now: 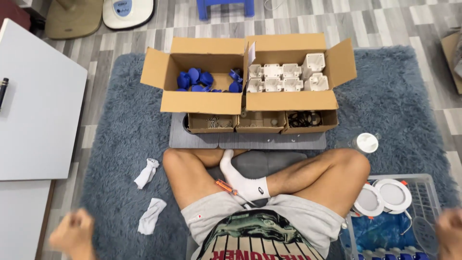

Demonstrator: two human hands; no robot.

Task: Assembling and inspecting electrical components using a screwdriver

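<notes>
a blue shag rug covers the grey floor where you sit. your left hand looks loosely fisted and empty, though blurred; your right hand is too blurred to tell. the orange screwdriver on your lap, between them, could roll off if your legs shift.

The left hand is blurred at the lower left, fingers curled into a loose fist. The right hand shows only partly at the lower right edge, blurred, its fingers unclear. Both hold nothing visible.
</notes>
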